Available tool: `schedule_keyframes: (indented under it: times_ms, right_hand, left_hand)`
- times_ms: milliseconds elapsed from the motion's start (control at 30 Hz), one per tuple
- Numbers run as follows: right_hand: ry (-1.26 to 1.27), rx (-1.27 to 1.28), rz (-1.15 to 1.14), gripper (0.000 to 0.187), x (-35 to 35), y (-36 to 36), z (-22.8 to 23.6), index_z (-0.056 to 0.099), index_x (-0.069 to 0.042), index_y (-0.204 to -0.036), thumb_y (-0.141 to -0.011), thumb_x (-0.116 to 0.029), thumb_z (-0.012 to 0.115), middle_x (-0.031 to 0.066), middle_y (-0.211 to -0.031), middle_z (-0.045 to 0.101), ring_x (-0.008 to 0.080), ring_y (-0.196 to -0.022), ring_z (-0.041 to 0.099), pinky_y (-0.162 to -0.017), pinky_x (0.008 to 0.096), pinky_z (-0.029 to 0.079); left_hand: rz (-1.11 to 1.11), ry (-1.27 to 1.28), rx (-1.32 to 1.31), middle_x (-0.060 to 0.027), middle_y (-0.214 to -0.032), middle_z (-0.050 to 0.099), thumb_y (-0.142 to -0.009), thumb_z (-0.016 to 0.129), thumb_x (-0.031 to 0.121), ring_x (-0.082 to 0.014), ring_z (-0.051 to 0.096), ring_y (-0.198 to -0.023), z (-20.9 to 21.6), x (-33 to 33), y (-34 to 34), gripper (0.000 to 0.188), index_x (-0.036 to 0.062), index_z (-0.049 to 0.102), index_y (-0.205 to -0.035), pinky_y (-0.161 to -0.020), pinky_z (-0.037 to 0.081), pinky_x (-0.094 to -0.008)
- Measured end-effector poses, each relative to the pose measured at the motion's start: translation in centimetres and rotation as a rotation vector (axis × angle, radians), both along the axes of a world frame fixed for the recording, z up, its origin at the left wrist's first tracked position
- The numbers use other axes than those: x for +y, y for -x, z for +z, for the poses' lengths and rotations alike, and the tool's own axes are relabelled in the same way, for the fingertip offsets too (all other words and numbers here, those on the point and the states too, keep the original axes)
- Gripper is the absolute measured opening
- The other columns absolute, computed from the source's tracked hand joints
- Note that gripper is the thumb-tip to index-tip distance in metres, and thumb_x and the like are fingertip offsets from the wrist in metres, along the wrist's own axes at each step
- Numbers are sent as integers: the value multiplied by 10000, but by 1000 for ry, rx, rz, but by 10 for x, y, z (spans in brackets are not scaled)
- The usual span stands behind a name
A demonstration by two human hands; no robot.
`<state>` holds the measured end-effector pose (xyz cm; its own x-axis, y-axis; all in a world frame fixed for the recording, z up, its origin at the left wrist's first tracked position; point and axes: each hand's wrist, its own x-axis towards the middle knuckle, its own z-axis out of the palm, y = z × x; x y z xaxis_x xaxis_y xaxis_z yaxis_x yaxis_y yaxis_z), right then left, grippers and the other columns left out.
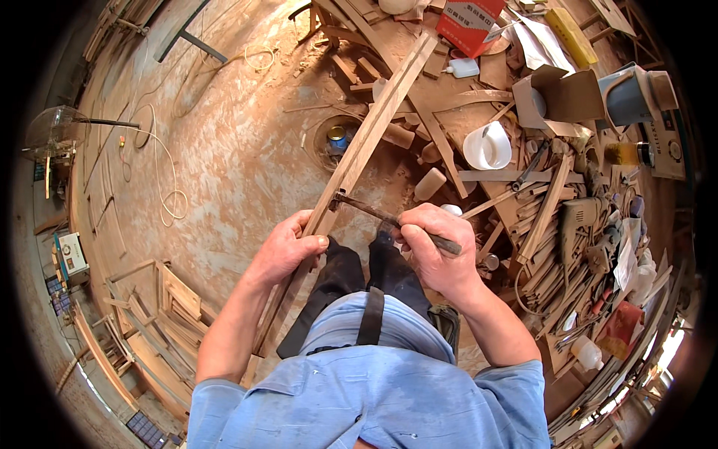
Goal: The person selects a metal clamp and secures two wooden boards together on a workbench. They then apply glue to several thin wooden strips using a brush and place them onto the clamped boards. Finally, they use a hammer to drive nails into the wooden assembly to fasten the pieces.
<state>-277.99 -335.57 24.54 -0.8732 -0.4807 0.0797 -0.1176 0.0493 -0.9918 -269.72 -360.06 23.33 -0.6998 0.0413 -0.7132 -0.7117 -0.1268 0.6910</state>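
Observation:
A long, pale wooden strip (381, 123) runs slantwise from the far bench down past my left side. My left hand (288, 247) is closed around its near part, thumb across the top. In my right hand (441, 243) is a small hammer (366, 207) with a slim dark handle, the fist wrapped around its grip end. The dark hammer head sits at the strip, a little beyond my left hand; I cannot tell whether it touches the wood or hovers just above it.
At right, a cluttered bench holds a white tub (488, 146), an open cardboard box (557, 97), a power drill (580, 217) and several wood offcuts (546, 209). A blue tin (337, 137) stands beyond the strip. Wooden frames (161, 329) lean at lower left; a pale hose (176, 202) lies on the floor.

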Motion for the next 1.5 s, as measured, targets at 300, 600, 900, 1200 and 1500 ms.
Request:
schedule_keyframes:
  times_ms: [300,600,900,1200,1500]
  right_hand:
    - [65,-234,-8,56,0,-2,-5,664,33,-875,-868,-10,629,80,-757,648,129,-661,604,-590,264,480]
    - [13,-320,9,78,-3,-3,0,672,34,-892,-881,-20,616,74,-778,662,115,-661,608,-580,239,481]
    - [176,-429,-109,133,14,-18,-4,653,40,-903,-924,-43,551,77,-780,657,99,-646,617,-531,211,482]
    - [209,-436,-176,150,18,-4,-4,638,31,-926,-949,-74,534,92,-748,635,122,-596,598,-508,231,476]
    - [201,-558,-469,125,8,0,-32,509,-138,-904,-936,-249,555,8,-695,487,90,-551,432,-454,202,325]
  left_hand:
    - [-18,186,67,-70,-938,614,-789,666,165,-118,577,-821,-4,4,-7,510,-10,521,-1246,-730,488,-275]
    - [-30,364,131,-37,-909,581,-786,665,155,-99,547,-722,-5,3,-16,516,-2,521,-1256,-651,478,-258]
    - [102,-24,15,-43,-837,573,-822,659,155,-101,556,-700,-1,-7,-26,492,-24,491,-1248,-600,495,-260]
    - [146,-157,32,-62,-824,589,-805,645,131,-122,580,-622,-7,-13,-37,495,-15,477,-1247,-564,499,-258]
    - [239,6,118,-50,-902,607,-767,669,114,-121,575,-698,37,-84,-143,514,1,509,-1242,-614,488,-258]
